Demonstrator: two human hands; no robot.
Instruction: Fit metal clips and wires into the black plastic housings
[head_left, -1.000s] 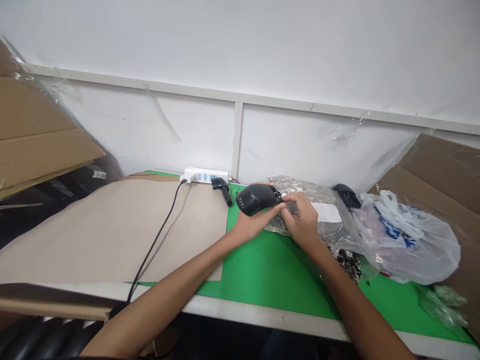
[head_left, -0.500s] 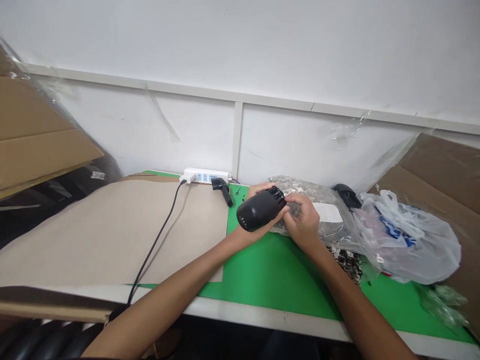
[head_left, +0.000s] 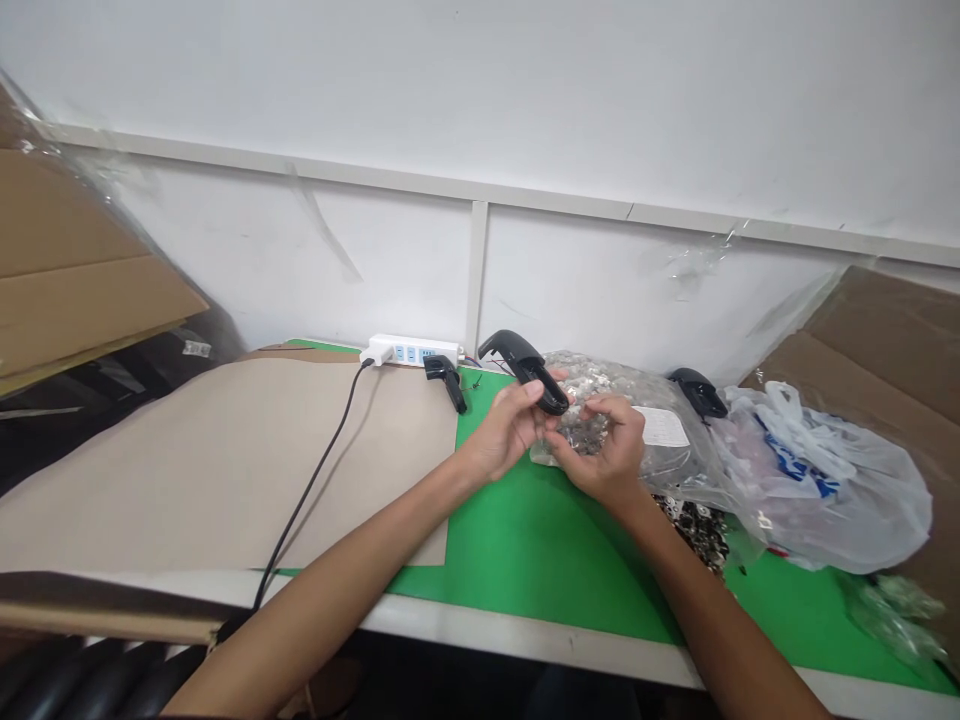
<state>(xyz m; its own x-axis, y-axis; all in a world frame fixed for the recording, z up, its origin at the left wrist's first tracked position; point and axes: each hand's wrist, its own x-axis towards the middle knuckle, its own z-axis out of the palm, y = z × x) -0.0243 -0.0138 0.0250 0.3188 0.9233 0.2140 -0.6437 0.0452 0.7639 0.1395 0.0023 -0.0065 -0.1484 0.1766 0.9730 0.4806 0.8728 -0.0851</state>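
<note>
My left hand (head_left: 511, 430) is closed around the lower end of a black plastic housing (head_left: 517, 355), its thumb pressed on the near side. The housing is tilted, with its broad curved end up and to the left and its hollow, narrower end toward my right hand. My right hand (head_left: 611, 450) is just to the right of it, thumb and index finger apart and the other fingers curled, with nothing visible between them. Behind both hands lies a clear plastic bag (head_left: 592, 385) of small shiny metal parts. A similar black piece (head_left: 448, 382) lies left of my left hand.
A white power strip (head_left: 412, 350) with a black cord (head_left: 322, 460) stands by the wall. Brown paper (head_left: 187, 460) covers the left of the green tabletop (head_left: 540, 550). Loose metal pieces (head_left: 694, 530), another black housing (head_left: 699, 392) and a white plastic bag (head_left: 847, 490) lie at right.
The black housing has been turned over and raised, so its hollow end now shows. My left hand has shifted its grip to the lower end. My right hand has come off the housing.
</note>
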